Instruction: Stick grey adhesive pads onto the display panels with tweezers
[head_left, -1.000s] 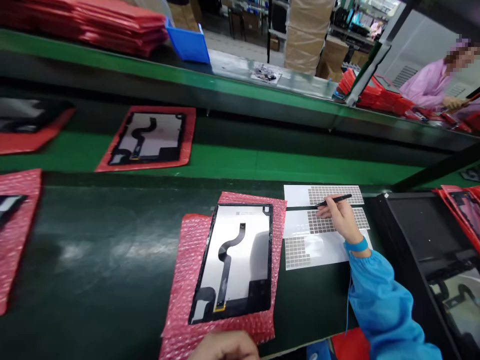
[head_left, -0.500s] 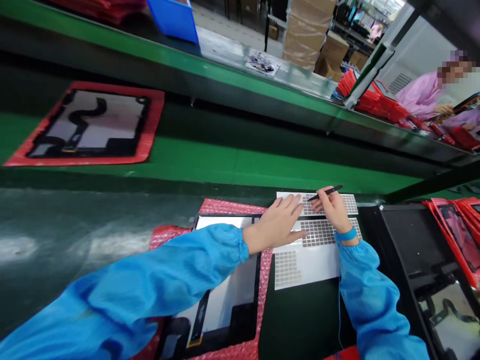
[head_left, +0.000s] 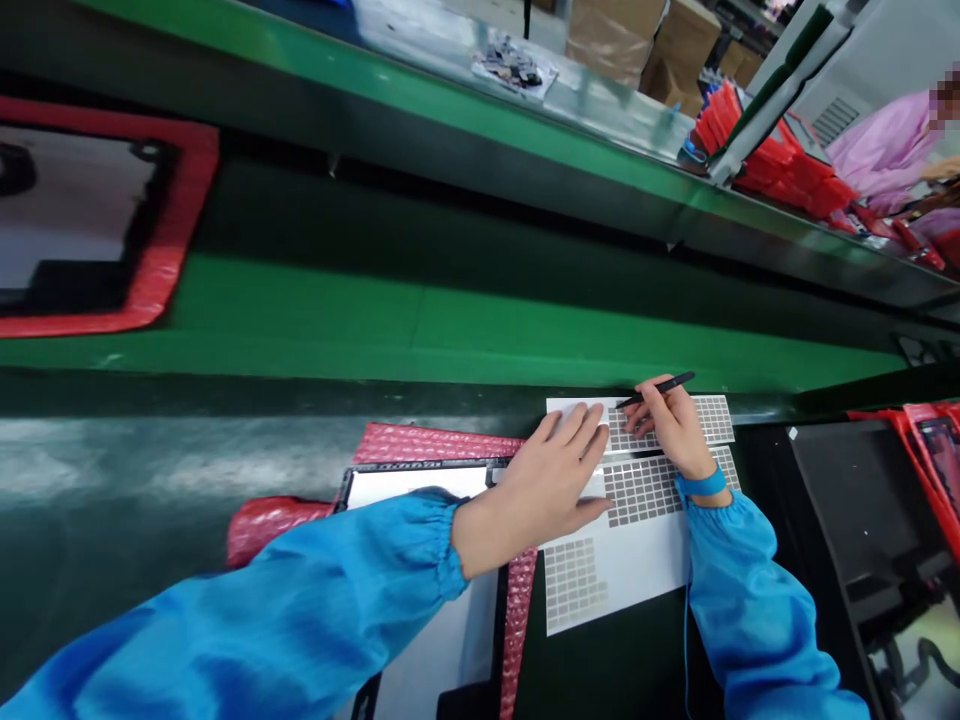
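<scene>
My left hand (head_left: 551, 480) lies flat with fingers stretched out on white sheets (head_left: 637, 560) that carry grids of small grey squares. My right hand (head_left: 675, 425) pinches black tweezers (head_left: 656, 388), whose tip touches the top sheet just beyond my left fingertips. Both arms wear blue sleeves, and a blue band circles my right wrist. A tablet panel (head_left: 420, 485) on pink bubble wrap (head_left: 435, 443) sits under my left forearm, mostly hidden.
A green conveyor belt (head_left: 450, 330) runs behind the sheets, carrying another panel on red wrap (head_left: 97, 240) at far left. Dark trays (head_left: 862, 500) stand at right. Red stacks (head_left: 780, 170) and a person in pink (head_left: 892, 150) are at the back right.
My left hand came in from below and settled flat on the sheets. My right hand moved the tweezers from the middle sheet up to the top one. The view dipped down and shifted right.
</scene>
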